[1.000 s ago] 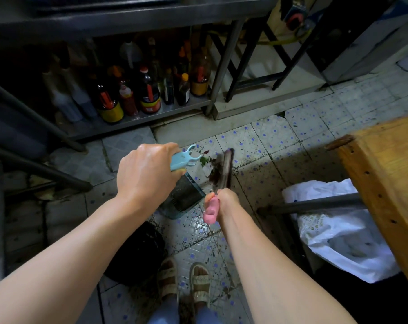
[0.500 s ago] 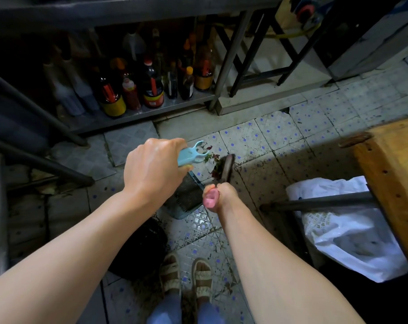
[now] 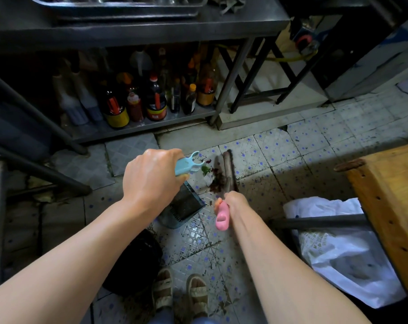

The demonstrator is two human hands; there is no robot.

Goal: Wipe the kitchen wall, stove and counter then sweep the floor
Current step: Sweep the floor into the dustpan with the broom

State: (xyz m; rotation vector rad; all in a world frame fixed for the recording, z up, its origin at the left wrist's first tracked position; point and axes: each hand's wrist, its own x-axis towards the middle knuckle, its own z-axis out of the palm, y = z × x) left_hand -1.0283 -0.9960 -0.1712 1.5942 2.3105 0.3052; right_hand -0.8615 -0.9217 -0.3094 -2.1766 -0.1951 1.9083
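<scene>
A: Where's the dirt right now?

B: A dark debris pile [image 3: 215, 181] with a green scrap lies on the tiled floor [image 3: 280, 155], between the dustpan [image 3: 186, 204] and the broom head [image 3: 228, 169]. The broom bristles touch its right side.

A: And the hands?

B: The left hand [image 3: 151, 178] is wrapped around the light-blue dustpan handle [image 3: 189, 163]; the pan's mouth rests on the floor, facing the pile. The right hand [image 3: 233, 202] is curled around the pink broom handle [image 3: 222, 217], whose end pokes out below the fist.

A: What's around them?

B: Sandalled feet [image 3: 179, 293] at the floor's near edge, a black bag [image 3: 137, 260] to their left, a white plastic bag [image 3: 338, 249] beneath the wooden table [image 3: 389, 195] on the right. At the far edge, a steel counter [image 3: 151, 29] with sauce bottles [image 3: 156, 101] on its lower shelf.
</scene>
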